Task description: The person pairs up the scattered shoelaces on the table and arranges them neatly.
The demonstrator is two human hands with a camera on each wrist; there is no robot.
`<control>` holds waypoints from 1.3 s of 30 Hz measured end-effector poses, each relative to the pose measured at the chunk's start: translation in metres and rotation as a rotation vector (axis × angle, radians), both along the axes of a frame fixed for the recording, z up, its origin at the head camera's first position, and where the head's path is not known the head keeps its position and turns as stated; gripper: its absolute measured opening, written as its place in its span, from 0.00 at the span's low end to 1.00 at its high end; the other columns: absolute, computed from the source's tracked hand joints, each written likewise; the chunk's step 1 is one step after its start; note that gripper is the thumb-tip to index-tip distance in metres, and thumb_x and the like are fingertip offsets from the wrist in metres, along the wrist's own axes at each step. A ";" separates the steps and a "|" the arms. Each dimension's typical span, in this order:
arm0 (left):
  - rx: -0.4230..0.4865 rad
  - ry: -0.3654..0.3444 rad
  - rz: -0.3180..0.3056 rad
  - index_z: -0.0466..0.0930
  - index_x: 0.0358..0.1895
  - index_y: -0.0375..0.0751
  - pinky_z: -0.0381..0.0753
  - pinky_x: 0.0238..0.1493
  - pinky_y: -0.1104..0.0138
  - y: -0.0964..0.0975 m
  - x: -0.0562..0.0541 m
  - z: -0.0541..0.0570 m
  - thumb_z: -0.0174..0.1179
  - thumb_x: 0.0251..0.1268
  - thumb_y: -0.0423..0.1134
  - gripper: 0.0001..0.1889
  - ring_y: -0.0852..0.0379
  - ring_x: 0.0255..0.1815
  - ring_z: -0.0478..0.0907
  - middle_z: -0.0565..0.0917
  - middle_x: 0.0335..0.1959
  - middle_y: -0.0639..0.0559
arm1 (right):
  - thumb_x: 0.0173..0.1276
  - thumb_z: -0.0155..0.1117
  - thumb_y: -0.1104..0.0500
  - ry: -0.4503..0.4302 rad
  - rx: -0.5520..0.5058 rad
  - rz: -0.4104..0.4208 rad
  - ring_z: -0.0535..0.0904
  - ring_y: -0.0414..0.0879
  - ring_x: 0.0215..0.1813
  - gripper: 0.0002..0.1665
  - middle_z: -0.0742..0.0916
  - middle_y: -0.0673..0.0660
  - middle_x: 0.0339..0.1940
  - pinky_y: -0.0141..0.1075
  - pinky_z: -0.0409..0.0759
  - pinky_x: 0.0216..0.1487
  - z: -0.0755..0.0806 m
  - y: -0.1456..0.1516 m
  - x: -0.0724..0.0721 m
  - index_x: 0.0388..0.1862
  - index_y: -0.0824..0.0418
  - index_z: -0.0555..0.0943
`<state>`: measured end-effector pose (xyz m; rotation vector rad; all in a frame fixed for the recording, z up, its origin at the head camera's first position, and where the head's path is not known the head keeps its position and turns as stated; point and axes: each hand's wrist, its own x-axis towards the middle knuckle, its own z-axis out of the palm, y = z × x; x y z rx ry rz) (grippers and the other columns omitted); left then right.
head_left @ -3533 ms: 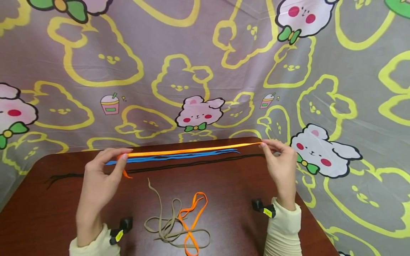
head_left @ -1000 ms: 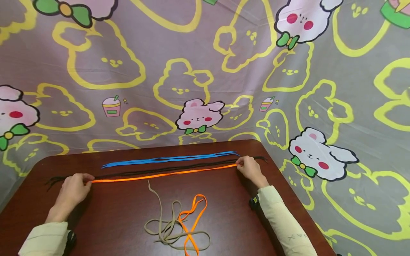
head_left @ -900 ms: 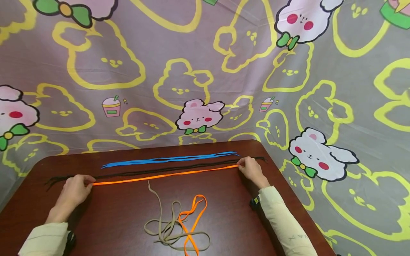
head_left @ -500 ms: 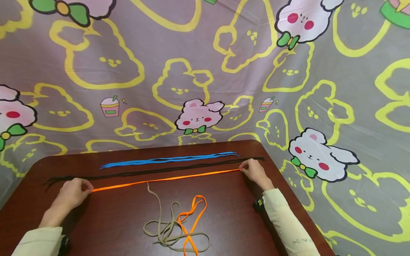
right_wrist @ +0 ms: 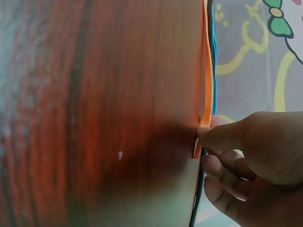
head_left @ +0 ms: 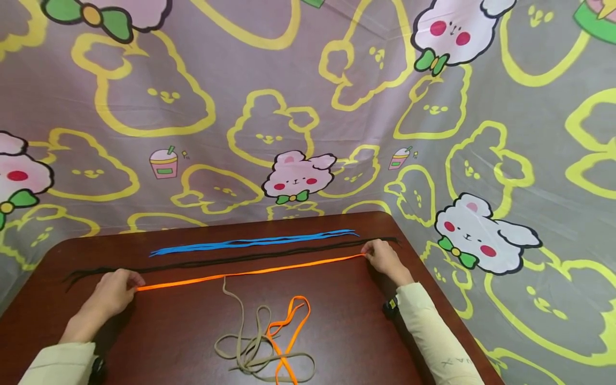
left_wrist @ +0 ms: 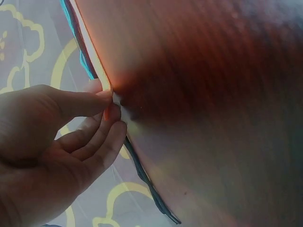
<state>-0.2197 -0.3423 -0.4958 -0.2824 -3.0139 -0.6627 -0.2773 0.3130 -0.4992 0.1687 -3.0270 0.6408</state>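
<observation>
An orange shoelace (head_left: 279, 268) runs stretched nearly straight across the table, in front of the black laces. Its left end is pinched between thumb and fingers of my left hand (head_left: 114, 291); a short orange tip shows below the thumb in the left wrist view. My right hand (head_left: 385, 259) pinches the other end, and in the right wrist view a flat tip (right_wrist: 196, 150) sticks out past the thumb. The far end of a tan shoelace (head_left: 240, 321) meets the orange strand near its middle. That tan lace lies in loose loops, tangled with another orange shoelace (head_left: 304, 323).
Blue laces (head_left: 250, 242) lie straight along the back of the brown table (head_left: 192, 331). Between them and the held lace run black laces (head_left: 212, 262), their left ends splayed. A patterned cloth (head_left: 346, 133) hangs behind and to the right of the table.
The orange lace, first held up over the blue laces, has come down and toward the front, past the black laces. My hands have moved with it, the left one outward to the left.
</observation>
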 end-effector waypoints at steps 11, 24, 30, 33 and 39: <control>-0.008 -0.018 0.022 0.83 0.28 0.34 0.76 0.31 0.52 0.001 0.001 0.001 0.67 0.56 0.23 0.05 0.49 0.26 0.77 0.82 0.23 0.47 | 0.65 0.62 0.72 0.019 0.019 0.010 0.78 0.46 0.31 0.10 0.87 0.54 0.32 0.41 0.76 0.33 -0.004 0.005 -0.002 0.33 0.59 0.86; -0.034 -0.061 -0.021 0.87 0.31 0.32 0.79 0.36 0.43 0.004 0.005 0.006 0.71 0.54 0.27 0.02 0.39 0.32 0.82 0.87 0.28 0.40 | 0.63 0.64 0.73 0.053 0.025 0.046 0.80 0.48 0.33 0.10 0.88 0.55 0.34 0.44 0.79 0.36 -0.004 0.005 0.001 0.36 0.61 0.87; -0.023 -0.051 -0.033 0.87 0.41 0.29 0.81 0.40 0.41 0.018 0.013 0.018 0.70 0.58 0.29 0.09 0.32 0.41 0.83 0.87 0.39 0.32 | 0.66 0.66 0.69 0.082 0.016 0.048 0.85 0.56 0.45 0.08 0.88 0.58 0.41 0.51 0.82 0.46 0.006 -0.005 0.011 0.42 0.63 0.87; 0.007 -0.008 -0.066 0.87 0.43 0.29 0.80 0.42 0.40 0.034 0.018 0.022 0.69 0.59 0.30 0.10 0.32 0.43 0.83 0.86 0.42 0.32 | 0.67 0.67 0.66 0.115 0.004 0.061 0.85 0.55 0.45 0.07 0.87 0.58 0.42 0.51 0.83 0.45 0.012 -0.018 0.017 0.43 0.63 0.87; 0.073 0.044 -0.180 0.89 0.41 0.33 0.83 0.42 0.47 0.086 0.028 0.028 0.70 0.61 0.32 0.08 0.42 0.40 0.85 0.88 0.38 0.44 | 0.69 0.69 0.62 0.088 -0.031 0.200 0.85 0.48 0.43 0.07 0.89 0.53 0.42 0.46 0.83 0.44 0.019 -0.062 0.028 0.44 0.60 0.88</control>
